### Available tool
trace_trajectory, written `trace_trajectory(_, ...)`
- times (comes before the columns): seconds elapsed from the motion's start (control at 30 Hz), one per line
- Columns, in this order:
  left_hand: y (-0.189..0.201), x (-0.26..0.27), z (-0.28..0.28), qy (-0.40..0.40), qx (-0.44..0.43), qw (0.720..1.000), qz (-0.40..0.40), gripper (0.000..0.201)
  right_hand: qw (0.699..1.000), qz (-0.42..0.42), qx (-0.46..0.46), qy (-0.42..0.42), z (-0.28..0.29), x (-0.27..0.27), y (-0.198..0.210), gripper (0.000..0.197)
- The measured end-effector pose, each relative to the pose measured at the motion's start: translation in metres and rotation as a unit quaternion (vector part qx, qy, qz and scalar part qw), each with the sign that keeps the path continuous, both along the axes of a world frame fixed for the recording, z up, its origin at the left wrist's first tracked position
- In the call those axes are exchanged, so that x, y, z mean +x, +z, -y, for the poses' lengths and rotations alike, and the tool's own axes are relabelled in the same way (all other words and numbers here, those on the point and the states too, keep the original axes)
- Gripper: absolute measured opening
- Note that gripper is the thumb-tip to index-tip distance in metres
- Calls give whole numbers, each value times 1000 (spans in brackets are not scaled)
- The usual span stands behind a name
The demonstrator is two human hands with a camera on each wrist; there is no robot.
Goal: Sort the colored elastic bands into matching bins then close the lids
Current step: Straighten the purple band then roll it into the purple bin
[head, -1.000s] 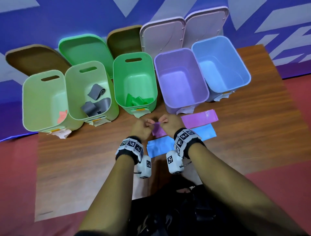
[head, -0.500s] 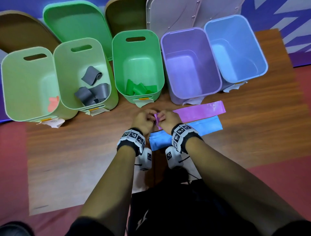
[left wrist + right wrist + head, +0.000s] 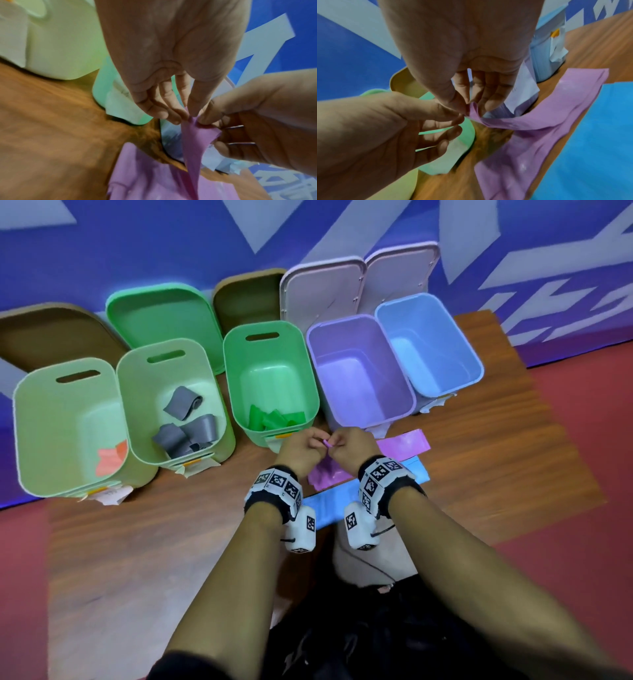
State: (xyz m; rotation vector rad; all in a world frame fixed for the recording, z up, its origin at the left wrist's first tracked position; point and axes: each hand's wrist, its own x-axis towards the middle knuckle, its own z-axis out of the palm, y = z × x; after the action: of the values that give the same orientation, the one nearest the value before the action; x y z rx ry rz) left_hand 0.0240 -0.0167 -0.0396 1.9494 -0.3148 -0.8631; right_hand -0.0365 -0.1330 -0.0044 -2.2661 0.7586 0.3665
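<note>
A purple band (image 3: 402, 445) lies on the wooden table in front of the empty purple bin (image 3: 356, 371). Its left end is lifted and pinched by both hands. My left hand (image 3: 320, 442) pinches that end (image 3: 192, 142) between thumb and fingertips. My right hand (image 3: 335, 444) pinches the same end (image 3: 539, 121) from the other side, thumb against fingers. A blue band (image 3: 325, 505) lies flat just nearer to me, partly under my right wrist. The empty blue bin (image 3: 428, 347) stands right of the purple one.
Left of the purple bin stand a green bin (image 3: 270, 361) with green bands, a pale green bin (image 3: 164, 392) with grey bands, and another pale green bin (image 3: 54, 419) with an orange band. Open lids (image 3: 322, 292) lean against the blue wall behind.
Both hands have kept their pinch on the purple band's left end and drawn close together, and the end is now bunched and raised off the table. The head view has shifted.
</note>
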Motion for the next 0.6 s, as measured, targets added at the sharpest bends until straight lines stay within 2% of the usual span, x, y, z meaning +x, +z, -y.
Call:
trace_trajectory(0.1,20,-1,13,-15,7,999,34,31,1000,19,5,-7,14,-1,19,10)
trace_trajectory(0.3,57,-7,45,26,29,993,115,23,997,72,31,3,52,-6,53,8)
trace_trajectory(0.4,72,-21,68,64,7,988,137,18,993,111,41,3,77,-15,68,7)
trace_trajectory(0.6,107,-49,118,127,-62,971,192,22,981,189,48,-9,126,-34,104,14)
